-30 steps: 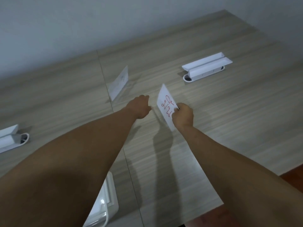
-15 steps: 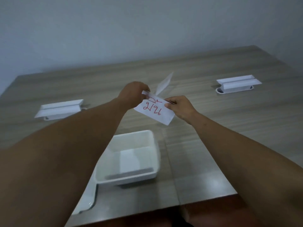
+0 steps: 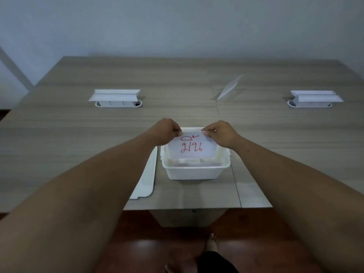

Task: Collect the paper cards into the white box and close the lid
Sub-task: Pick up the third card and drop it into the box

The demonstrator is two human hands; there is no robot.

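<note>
- A white pop-up socket unit (image 3: 116,97) sits far left on the table (image 3: 59,138), well apart from the work.
- The white lid (image 3: 146,180) lies flat on the table just beside the left wall of the white box (image 3: 195,172), partly under the left forearm.
- The left hand (image 3: 167,132) pinches the upper left corner of the paper card (image 3: 192,147), fingers pressed together on its edge.
- The card, with red writing, stands nearly upright with its long axis running left to right, matching the box's long side; its lower edge is already below the rim, so the box lies straight beneath both hands.
- The right hand (image 3: 218,133) pinches the upper right corner the same way; neither hand is nearer, both sit level above the far rim.
- The next move likely calls for lowering or tipping the card flat and letting go.
- A second paper card (image 3: 229,87) stands tilted far back on the table, right of centre, not yet collected; the right hand is nearer to it.
- Another socket unit (image 3: 315,98) sits far right.
</note>
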